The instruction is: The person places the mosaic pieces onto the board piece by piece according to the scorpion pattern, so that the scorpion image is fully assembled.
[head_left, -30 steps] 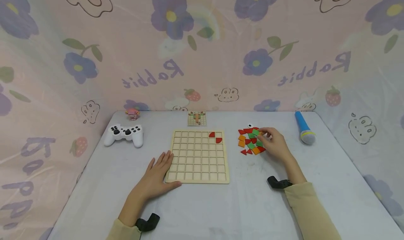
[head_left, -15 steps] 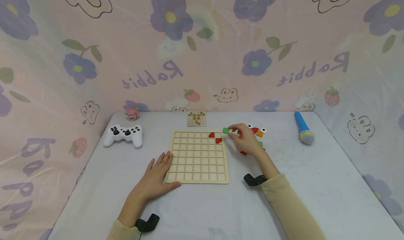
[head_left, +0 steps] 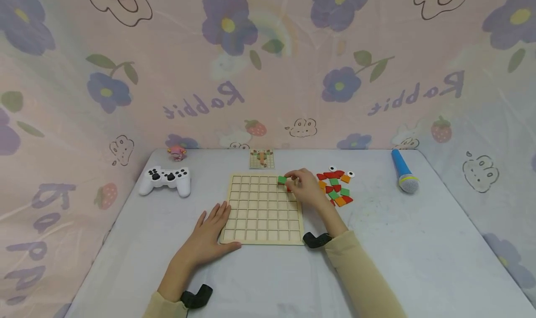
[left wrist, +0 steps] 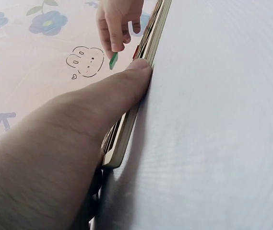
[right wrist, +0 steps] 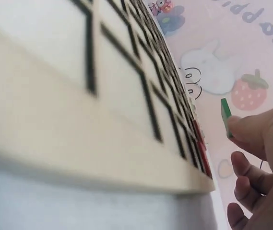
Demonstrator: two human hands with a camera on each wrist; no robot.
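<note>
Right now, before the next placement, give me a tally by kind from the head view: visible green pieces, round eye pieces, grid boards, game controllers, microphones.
Green pieces: 4, one of them in the right hand
Round eye pieces: 2
Grid board: 1
Game controller: 1
Microphone: 1
Total: 9

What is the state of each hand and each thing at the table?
Board: lying flat, grid up
Left hand: fingers spread, touching board
Green tile: held above board
Right hand: pinching green tile
Red pieces: on board, partly hidden
Loose tiles: scattered beside board
Card: picture side up
Gamepad: buttons up
Microphone: on its side
Toy: pose unclear
</note>
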